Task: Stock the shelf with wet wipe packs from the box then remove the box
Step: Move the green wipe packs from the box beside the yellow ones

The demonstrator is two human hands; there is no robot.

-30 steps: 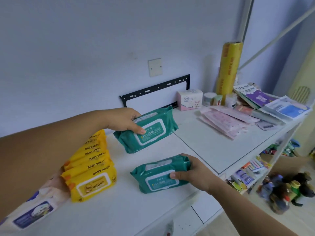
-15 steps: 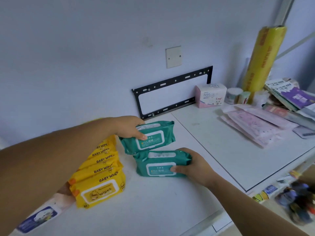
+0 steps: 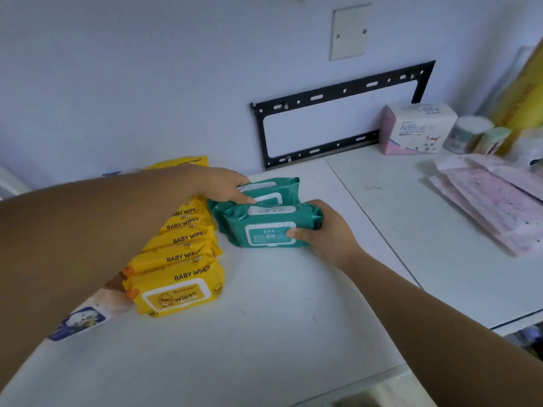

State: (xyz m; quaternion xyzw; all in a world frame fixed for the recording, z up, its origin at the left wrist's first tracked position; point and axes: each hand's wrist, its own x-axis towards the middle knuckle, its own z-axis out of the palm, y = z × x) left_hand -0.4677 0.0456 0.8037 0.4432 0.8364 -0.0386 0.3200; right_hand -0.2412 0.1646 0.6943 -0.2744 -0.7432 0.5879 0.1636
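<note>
The near teal pack (image 3: 264, 227) of wet wipes stood on its long edge on the white shelf (image 3: 264, 333), its soft, crinkled plastic wrap sealed in a gathered seam at each end and its front bearing a white-rimmed flip lid with a small label above it. The right hand (image 3: 329, 230) gripped its right end, thumb pressed flat on the lid face and fingers curled round the back. Directly behind and touching it, the far teal pack (image 3: 276, 188) of the same make leaned the same way, mostly hidden by the near one. The left hand (image 3: 223, 185) held its upper left corner with fingers bent over the top edge. Just left of both, a row of yellow packs (image 3: 182, 259) marked BABY WIPES stood overlapped front to back, glossy and pillow-shaped, with the left forearm crossing above the far ones and hiding part of the row. Nearer and further left, a pale pack with a blue label (image 3: 79, 321) lay partly under that arm. Behind the teal packs a black metal bracket (image 3: 340, 91) with slotted holes was fixed to the wall, under a plain square wall plate (image 3: 348, 30). To the far right, across a thin seam in the shelf top, sat a pink and white carton (image 3: 417, 129) printed N95, a small round tub (image 3: 467, 133) beside it, a yellow roll (image 3: 523, 92) at the frame's edge, and flat pink packets (image 3: 493, 201) spread in a loose stack.
</note>
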